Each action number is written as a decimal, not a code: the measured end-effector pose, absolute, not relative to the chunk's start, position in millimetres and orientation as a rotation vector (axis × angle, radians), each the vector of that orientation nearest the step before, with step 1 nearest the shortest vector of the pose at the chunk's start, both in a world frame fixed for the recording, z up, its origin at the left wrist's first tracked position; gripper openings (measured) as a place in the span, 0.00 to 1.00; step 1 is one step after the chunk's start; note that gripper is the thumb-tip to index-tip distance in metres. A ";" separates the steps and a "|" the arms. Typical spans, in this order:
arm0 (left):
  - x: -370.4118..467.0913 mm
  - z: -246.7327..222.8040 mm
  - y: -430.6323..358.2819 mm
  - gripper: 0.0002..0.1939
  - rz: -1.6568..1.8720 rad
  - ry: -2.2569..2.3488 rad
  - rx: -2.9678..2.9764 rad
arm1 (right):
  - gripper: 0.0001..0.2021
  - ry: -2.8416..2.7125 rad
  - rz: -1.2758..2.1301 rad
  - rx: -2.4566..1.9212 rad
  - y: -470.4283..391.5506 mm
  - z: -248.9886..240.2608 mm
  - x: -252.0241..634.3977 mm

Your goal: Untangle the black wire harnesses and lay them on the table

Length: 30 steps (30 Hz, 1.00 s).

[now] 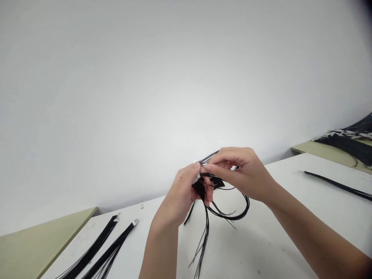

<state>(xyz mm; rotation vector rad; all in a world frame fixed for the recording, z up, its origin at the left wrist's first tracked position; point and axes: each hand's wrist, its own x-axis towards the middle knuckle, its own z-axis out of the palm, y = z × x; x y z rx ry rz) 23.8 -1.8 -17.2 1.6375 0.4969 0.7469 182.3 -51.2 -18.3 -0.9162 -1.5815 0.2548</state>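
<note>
My left hand [186, 184] is closed on a wire harness, a bundle of thin black wires [242, 211] that loops to the right and hangs down in loose ends. A small white connector [197, 178] shows in part between its thumb and fingers. My right hand [236, 168] pinches a black wire close to that connector, thumb against forefinger. The fingertips of both hands nearly meet. Whether the wire's tip sits inside the connector is hidden by the fingers.
Two black wire bundles with white connectors [135, 222] lie on the white table [261, 240] at the left. Another thin bundle [337, 185] lies at the right. Piled black wires [348, 145] rest on a yellow-green surface at far right. A pale wall [162, 85] stands behind.
</note>
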 end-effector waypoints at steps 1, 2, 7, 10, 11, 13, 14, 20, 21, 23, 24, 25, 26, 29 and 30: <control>23.6 -17.6 -1.5 0.22 0.730 0.491 1.640 | 0.07 -1.576 0.267 -0.926 -50.9 -18.4 182.7; 23.3 -18.1 -1.1 0.22 0.715 0.482 1.637 | 0.07 -1.572 0.275 -0.933 -50.7 -18.6 183.2; 22.7 -18.9 0.0 0.22 0.664 0.431 1.593 | 0.07 -1.569 0.284 -0.959 -50.4 -20.0 182.9; 24.6 -17.5 -0.6 0.22 0.699 0.430 1.506 | 0.03 -1.511 0.280 -0.976 -47.7 -19.5 183.1; 25.5 -16.6 -0.9 0.22 0.737 0.434 1.451 | 0.03 -1.437 0.253 -0.968 -46.1 -19.3 184.0; 27.1 -13.8 -1.8 0.20 0.833 0.443 1.308 | 0.10 -1.215 0.150 -0.907 -42.6 -19.1 187.8; 27.5 -12.1 -2.3 0.19 0.881 0.444 1.229 | 0.11 -1.104 0.090 -0.860 -40.7 -19.4 190.6; 25.4 -3.9 -2.8 0.16 1.125 0.368 0.908 | 0.07 -1.189 0.242 -0.949 -33.2 -24.0 202.0; 25.4 -3.8 -2.5 0.16 1.143 0.358 0.887 | 0.07 -1.296 0.353 -0.996 -33.4 -25.1 199.9; 26.2 -4.6 -2.0 0.16 1.165 0.346 0.859 | 0.10 -1.450 0.534 -1.023 -35.0 -27.2 192.1; 26.8 -5.3 -1.9 0.16 1.174 0.343 0.851 | 0.10 -1.485 0.583 -1.008 -36.3 -28.1 187.6; 27.3 -5.9 -2.0 0.16 1.183 0.339 0.848 | 0.10 -1.502 0.603 -0.990 -37.7 -28.7 183.4; 27.6 -6.3 -2.3 0.16 1.191 0.335 0.848 | 0.10 -1.511 0.603 -0.976 -39.4 -29.0 179.9; 27.7 -6.2 -4.1 0.16 1.208 0.324 0.850 | 0.09 -1.527 0.572 -0.980 -44.5 -28.7 175.9; 27.6 -5.9 -4.7 0.16 1.213 0.320 0.846 | 0.08 -1.528 0.563 -0.983 -46.2 -28.3 176.3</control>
